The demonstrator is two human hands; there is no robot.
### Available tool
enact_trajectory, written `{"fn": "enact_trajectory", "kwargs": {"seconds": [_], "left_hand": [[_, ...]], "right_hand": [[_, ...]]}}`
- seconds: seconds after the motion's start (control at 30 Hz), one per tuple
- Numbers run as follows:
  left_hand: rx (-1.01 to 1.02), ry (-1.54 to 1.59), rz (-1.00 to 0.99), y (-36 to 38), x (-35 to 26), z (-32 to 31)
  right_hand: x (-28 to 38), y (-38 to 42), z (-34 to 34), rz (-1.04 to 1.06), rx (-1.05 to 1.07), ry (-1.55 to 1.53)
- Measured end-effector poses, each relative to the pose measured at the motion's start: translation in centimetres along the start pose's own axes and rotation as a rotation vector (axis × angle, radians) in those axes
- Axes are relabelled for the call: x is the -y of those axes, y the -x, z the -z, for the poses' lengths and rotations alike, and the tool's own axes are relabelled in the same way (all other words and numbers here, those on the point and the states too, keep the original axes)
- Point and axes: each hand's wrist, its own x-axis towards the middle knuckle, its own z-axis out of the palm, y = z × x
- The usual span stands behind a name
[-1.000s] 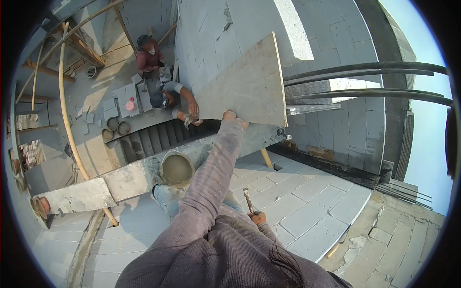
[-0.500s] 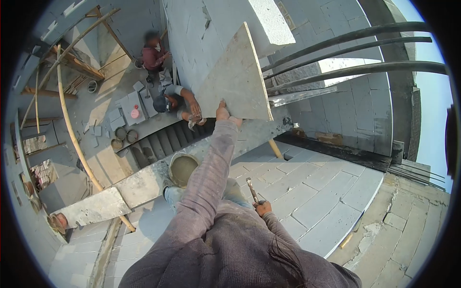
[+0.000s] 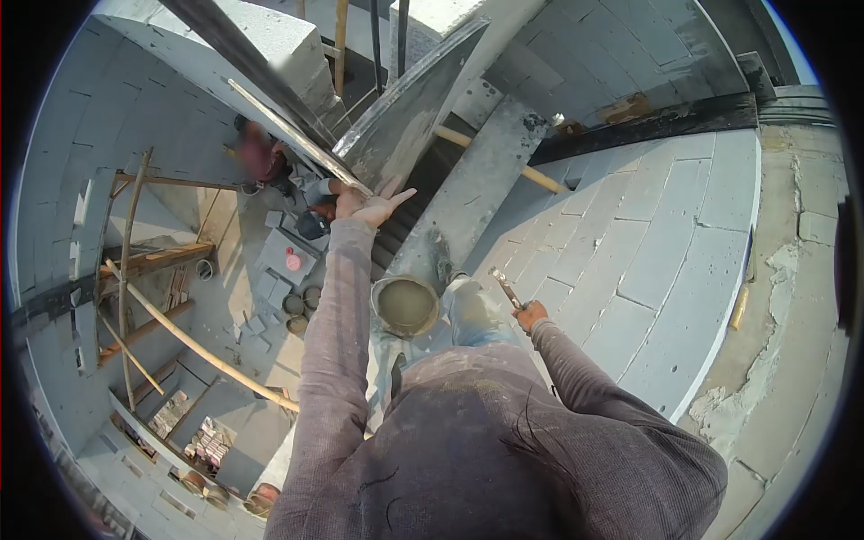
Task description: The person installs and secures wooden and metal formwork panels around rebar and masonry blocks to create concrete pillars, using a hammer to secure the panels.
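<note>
My left hand (image 3: 373, 209) is raised in front of me, palm up with its fingers spread. Against it rests the lower end of a thin board (image 3: 292, 135), now seen nearly edge-on and slanting up to the left. Beyond my left wrist, a co-worker in a dark cap (image 3: 312, 224) is partly hidden by my arm. My right hand (image 3: 531, 315), low on the right, is closed around a short hammer-like tool (image 3: 506, 288) with a metallic shaft. A bucket of grey mortar (image 3: 406, 307) stands by my legs.
A narrow plank (image 3: 472, 189) runs ahead of my feet, beside a dark stairwell (image 3: 432, 189). Light block wall (image 3: 648, 243) spans the right. Dark bars (image 3: 243, 63) cross above the board. Another person (image 3: 261, 157) is farther below, and bamboo poles (image 3: 198, 337) stand left.
My view has swung round. The board has turned from its broad face to nearly edge-on, and my left hand has opened beneath its end. My right hand still grips the tool.
</note>
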Motion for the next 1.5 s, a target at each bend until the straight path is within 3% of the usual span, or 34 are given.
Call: {"fn": "enact_trajectory", "kwargs": {"seconds": [0.1, 0.17, 0.23, 0.3, 0.4, 0.43, 0.53, 0.57, 0.6, 0.63, 0.7, 0.87, 1.0, 1.07, 1.23, 1.37, 1.47, 1.5], "left_hand": [[-0.103, -0.088, 0.015, -1.6, -1.2, 1.2], [0.051, -0.048, -0.083, -0.6, -0.4, 0.5], [-0.015, -0.046, -0.079, -0.4, 0.0, 0.2], [0.085, -0.105, -0.055, -0.7, -0.9, 1.0], [0.039, -0.069, 0.002, 0.9, 0.1, -0.1], [0.013, -0.095, 0.014, 1.2, 0.1, 0.1], [0.002, -0.077, 0.018, 1.6, 0.7, -0.3], [0.114, -0.306, -0.021, 1.3, 0.6, 0.0], [0.111, -0.225, -0.014, 1.0, 0.6, 0.5], [0.098, -0.142, -0.016, 0.9, 0.5, 0.7], [0.121, -0.291, -0.093, 0.9, 1.0, 0.6], [0.126, -0.269, -0.141, 0.7, 1.4, 1.1], [0.124, -0.236, -0.131, 0.6, 1.4, 1.0], [0.119, -0.337, -0.151, 0.8, 1.3, 0.8], [0.069, -0.208, -0.158, 0.7, 2.2, -0.1], [0.004, -0.176, -0.205, 1.0, 2.9, -0.9], [-0.081, -0.001, -0.244, 0.8, 2.5, -0.7], [-0.083, 0.009, -0.24, 0.8, 2.7, -0.7]], "right_hand": [[-0.5, -0.2, -2.4, -0.05, -0.015, -0.055], [0.9, 0.7, -2.6, -0.076, -0.011, -0.078], [3.8, 1.4, -2.1, -0.024, -0.015, -0.062], [7.0, 1.6, -2.1, -0.014, 0.015, -0.091], [14.0, -0.8, -3.2, 0.214, 0.212, 0.125], [16.2, -2.1, -5.3, 0.263, 0.312, 0.195], [21.1, -10.4, -18.4, 0.665, 0.253, 0.225], [22.5, -13.9, -23.5, 0.796, 0.191, 0.226], [24.1, -15.9, -26.3, 0.848, 0.242, 0.198], [26.3, -17.1, -27.0, 0.928, 0.325, 0.349], [27.9, -21.0, -29.7, 0.953, 0.312, 0.323], [28.5, -22.4, -38.1, 1.078, 0.464, 0.27], [26.2, -22.1, -37.4, 1.127, 0.534, 0.288], [24.9, -19.0, -35.0, 0.94, 0.643, 0.285], [19.5, -16.0, -30.1, 0.783, 0.768, 0.435], [19.4, -16.9, -27.3, 0.716, 0.725, 0.397], [18.8, -18.0, -25.0, 0.584, 0.579, 0.235], [19.1, -18.0, -24.3, 0.478, 0.438, 0.151]]}}
